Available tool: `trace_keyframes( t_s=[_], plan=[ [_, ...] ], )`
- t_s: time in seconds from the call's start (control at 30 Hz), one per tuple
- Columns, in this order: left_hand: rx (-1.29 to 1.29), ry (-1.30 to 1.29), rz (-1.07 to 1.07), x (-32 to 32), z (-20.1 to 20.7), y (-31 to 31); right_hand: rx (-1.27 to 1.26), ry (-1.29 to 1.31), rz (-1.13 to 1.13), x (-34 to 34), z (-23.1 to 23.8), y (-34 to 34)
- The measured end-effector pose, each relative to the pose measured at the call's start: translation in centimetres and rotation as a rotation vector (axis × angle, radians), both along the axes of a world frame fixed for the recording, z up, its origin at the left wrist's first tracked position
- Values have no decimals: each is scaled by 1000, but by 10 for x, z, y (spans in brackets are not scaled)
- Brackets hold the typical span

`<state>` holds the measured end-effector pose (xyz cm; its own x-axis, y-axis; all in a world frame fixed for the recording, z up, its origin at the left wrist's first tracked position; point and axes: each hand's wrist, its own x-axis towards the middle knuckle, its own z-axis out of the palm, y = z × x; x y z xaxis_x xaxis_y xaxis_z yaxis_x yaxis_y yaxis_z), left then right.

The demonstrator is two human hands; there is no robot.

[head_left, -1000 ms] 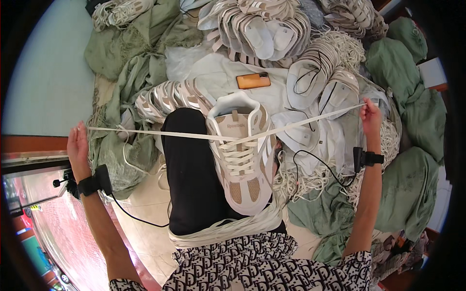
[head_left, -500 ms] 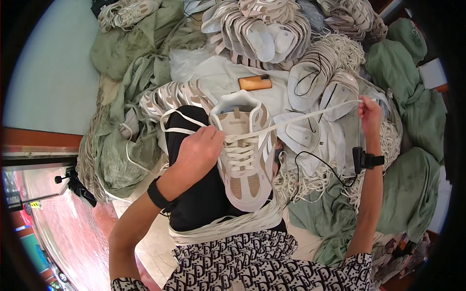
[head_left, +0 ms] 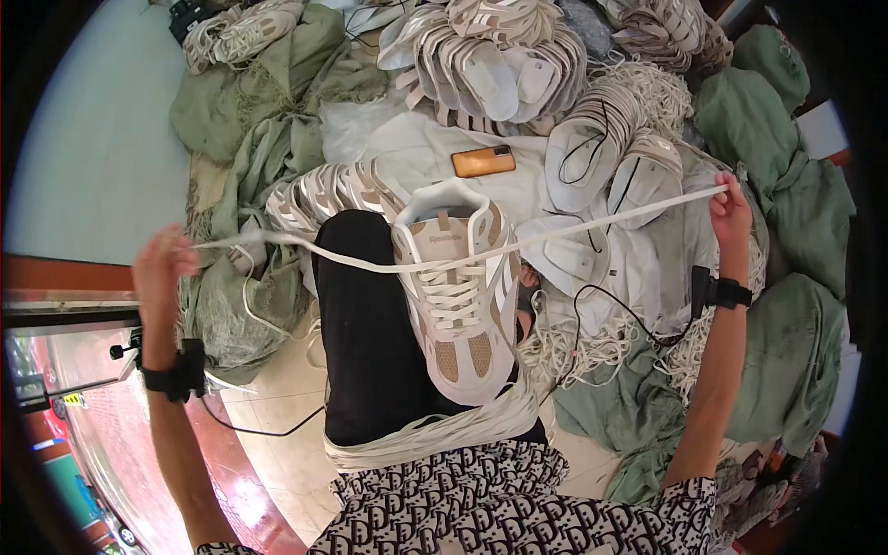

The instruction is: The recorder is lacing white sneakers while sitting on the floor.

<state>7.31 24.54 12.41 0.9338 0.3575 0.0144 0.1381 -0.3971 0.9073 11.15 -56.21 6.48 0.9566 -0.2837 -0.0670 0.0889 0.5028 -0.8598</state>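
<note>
A beige and white sneaker rests on my lap with its toe toward me and its opening facing away. Its lower eyelets are threaded in a crisscross. From the upper part, a cream shoelace stretches out to both sides. My right hand, far out to the right, pinches one end and keeps that side taut. Out to the left, my left hand is a little blurred, its fingers closed on the other side of the lace, which sags slightly near the shoe.
A bundle of loose laces lies across my lap. Beyond the sneaker are an orange phone, stacked shoe uppers and a row of sneakers. Green sacks stand at the right, with more green cloth at the left.
My left hand has swung from the sneaker's tongue far out to the left, drawing the lace with it. My right hand has shifted slightly outward, and the lace is straighter.
</note>
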Motion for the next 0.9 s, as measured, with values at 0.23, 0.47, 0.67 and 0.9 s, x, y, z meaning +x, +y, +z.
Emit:
trace_keyframes(
  t_s=[0.23,0.47,0.67,0.9],
  plan=[
    [543,17,390,-2,-32,174,53,-23,79,-14,-12,-46],
    [-641,-210,231,45,-51,155,-978,445,-469,-28,9,6],
    [-187,-30,-428,33,-33,-64,-456,-48,42,-7,5,172],
    [536,-488,-680,-8,-50,-220,-729,92,824,-33,19,357]
  ],
)
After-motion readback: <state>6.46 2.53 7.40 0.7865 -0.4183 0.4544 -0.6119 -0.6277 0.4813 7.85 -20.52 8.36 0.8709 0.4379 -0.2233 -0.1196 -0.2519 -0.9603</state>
